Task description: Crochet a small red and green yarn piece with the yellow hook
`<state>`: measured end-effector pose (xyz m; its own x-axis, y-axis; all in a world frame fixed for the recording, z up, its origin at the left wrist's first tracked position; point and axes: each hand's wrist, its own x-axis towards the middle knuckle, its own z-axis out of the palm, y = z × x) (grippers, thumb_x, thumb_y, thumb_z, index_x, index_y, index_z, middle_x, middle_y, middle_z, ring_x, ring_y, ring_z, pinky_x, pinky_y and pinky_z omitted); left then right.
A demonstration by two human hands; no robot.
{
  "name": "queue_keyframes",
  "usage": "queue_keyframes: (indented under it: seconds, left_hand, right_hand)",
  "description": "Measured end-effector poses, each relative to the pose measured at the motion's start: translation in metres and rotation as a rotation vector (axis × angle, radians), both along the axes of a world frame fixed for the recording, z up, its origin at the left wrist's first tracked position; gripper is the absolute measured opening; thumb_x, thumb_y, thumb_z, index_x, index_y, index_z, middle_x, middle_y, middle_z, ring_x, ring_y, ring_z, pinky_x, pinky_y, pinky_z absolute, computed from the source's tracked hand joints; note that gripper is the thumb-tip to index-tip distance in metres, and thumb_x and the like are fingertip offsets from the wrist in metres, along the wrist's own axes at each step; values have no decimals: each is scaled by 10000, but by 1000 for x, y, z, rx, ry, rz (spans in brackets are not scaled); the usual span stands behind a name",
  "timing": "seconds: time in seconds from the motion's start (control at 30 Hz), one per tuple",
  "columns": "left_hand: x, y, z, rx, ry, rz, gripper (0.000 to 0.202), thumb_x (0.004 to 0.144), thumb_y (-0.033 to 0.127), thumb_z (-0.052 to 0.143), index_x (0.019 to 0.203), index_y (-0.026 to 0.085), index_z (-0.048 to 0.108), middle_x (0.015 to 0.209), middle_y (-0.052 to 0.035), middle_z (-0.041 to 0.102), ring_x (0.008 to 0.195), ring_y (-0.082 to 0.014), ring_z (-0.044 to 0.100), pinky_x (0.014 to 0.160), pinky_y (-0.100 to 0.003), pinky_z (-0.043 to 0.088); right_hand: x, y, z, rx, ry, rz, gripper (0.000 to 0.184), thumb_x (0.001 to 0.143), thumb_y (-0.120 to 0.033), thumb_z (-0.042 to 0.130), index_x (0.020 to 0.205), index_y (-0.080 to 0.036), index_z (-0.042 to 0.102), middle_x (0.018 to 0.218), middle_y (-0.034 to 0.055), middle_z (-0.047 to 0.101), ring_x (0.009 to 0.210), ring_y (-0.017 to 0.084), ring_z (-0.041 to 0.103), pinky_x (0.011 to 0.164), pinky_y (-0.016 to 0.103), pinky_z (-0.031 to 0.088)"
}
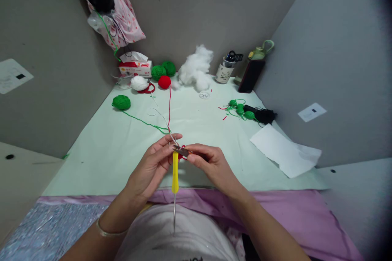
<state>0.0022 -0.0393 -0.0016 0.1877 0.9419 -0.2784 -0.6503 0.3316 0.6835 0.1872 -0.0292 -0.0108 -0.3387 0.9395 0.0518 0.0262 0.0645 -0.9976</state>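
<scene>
Pale green counter (101,150), grey partition walls (45,101) close round. Our left hand (153,165) pinches the top of the crochet hook (174,175), yellow handle hanging down, plus a white strand (164,119). Our right hand (210,163) has its grip closed on a small red piece (183,148) touching the hook. We judge the strands beyond the hook could tangle, or the piece slip the pinch. Beyond the hook: red yarn ball (164,81), green yarn ball (121,102), stuffing (196,69).

hands meet over a crochet hook

left hand (154,163) pinches the yellow-handled crochet hook (174,177) — its metal end pointing down toward the lap. right hand (208,162) holds a small red piece (182,149) touching it. red yarn ball (164,81) and green yarn ball (121,102) lie on the table (199,130) — well apart.
</scene>
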Motion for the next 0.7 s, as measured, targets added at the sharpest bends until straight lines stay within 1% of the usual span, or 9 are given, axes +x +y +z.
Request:
queue_keyframes:
  seconds: [0.2,0.33,0.47,0.57,0.7]
  left_hand:
    - [-1,0,-1,-8,5,-10,355,760,207,917,1091,132,814,867,-28,740,745,-111,679,711,-172,578]
    - [0,0,-1,-7,10,-6,331,774,199,905,1086,132,815,876,-25,729,755,-108,674,721,-172,577]
    - [0,0,0,-1,7,-11,304,776,189,899,1066,142,822,852,-18,720,752,-104,666,715,-164,571]
    - [0,0,0,-1,-1,-14,309,767,184,905,1062,142,827,845,-17,721,751,-103,668,713,-160,570]
    - [0,0,0,-5,-2,-11,320,763,189,912,1068,140,829,857,-24,735,747,-106,676,702,-159,572]
  right_hand:
    - [1,1,1,-22,-31,7,266,881,-456,770,1017,-244,854,923,38,809,821,185,674,775,321,553]
    - [2,1,1,-46,-10,21,256,881,-456,768,1006,-250,852,912,36,801,837,187,674,783,319,548]
    - [3,1,0,-76,4,23,282,872,-465,777,1037,-246,840,912,38,799,861,198,685,797,326,552]
    - [3,2,0,-73,8,28,302,867,-474,781,1045,-237,835,950,47,804,876,201,690,813,335,555]
    - [2,2,2,-60,3,25,278,877,-472,765,1010,-239,841,893,37,792,847,198,679,794,330,547]
